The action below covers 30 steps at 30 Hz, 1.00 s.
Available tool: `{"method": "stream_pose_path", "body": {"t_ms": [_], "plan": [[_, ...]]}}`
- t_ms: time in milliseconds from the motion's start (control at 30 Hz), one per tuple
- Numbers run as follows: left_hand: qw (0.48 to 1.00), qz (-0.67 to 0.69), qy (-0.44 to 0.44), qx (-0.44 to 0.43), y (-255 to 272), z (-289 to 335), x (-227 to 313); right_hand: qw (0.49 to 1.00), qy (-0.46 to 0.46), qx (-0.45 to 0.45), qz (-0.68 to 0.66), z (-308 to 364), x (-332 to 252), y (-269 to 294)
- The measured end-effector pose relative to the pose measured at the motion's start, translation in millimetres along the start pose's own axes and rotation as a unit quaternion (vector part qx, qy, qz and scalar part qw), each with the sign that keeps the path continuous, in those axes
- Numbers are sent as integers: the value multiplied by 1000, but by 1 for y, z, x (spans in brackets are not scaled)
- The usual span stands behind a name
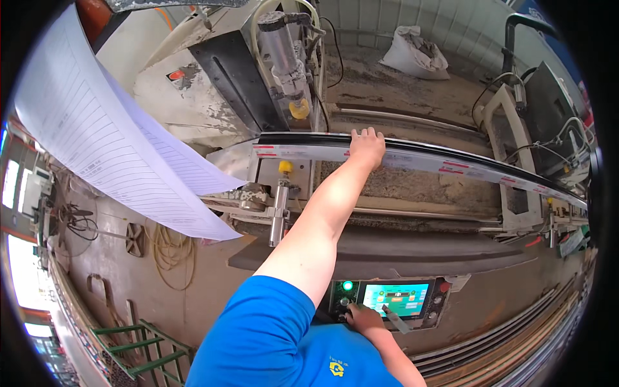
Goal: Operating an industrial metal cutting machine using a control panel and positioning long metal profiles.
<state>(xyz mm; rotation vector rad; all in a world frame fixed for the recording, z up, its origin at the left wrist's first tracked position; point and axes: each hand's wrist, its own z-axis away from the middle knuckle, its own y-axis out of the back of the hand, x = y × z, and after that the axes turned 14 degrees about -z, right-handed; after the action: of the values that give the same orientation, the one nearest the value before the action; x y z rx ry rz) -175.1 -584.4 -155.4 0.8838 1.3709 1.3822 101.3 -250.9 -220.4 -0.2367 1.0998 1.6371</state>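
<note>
A long dark profile bar [451, 155], with white-and-red printed film along its side, lies across the machine from the left clamp area to the far right. Over its top edge my left hand [367, 147] is closed, fingers wrapped round it. Down by my body, my right hand [365, 319] is at the left side of the control panel [435, 308]. Its fingers are curled at the knobs there, and what they grip is hidden. A green lamp [347, 286] glows above them, beside the lit touch screen [406, 290].
Printed paper sheets [129, 129] hang at the left. A metal cylinder with a yellow tip [284, 58] points down over the bar's left end; another cylinder [279, 209] stands below. A white sack [416, 53] sits behind. Green rack [142, 348] and long profiles [496, 329] lie low.
</note>
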Motion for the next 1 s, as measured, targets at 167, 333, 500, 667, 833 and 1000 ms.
{"method": "stream_pose_path", "body": {"t_ms": [167, 333, 500, 667, 833, 1000], "plan": [[994, -31, 22, 106, -17, 8, -1, 999, 6, 8, 42, -1, 3, -9], [984, -45, 35, 166, -22, 10, 0, 998, -8, 38, 41, 1, -6, -3], [957, -71, 49, 277, -35, 21, 8, 986, 10, 60, -157, 16, -19, 36], [918, -87, 63, 382, -41, 37, 3, 794, 32, 225, -564, 27, -44, 160], [909, -84, 61, 404, -42, 32, 15, 758, 37, 340, -555, 15, -24, 232], [917, -84, 53, 386, -43, 33, 16, 852, 87, 516, 15, -50, 5, 293]]}}
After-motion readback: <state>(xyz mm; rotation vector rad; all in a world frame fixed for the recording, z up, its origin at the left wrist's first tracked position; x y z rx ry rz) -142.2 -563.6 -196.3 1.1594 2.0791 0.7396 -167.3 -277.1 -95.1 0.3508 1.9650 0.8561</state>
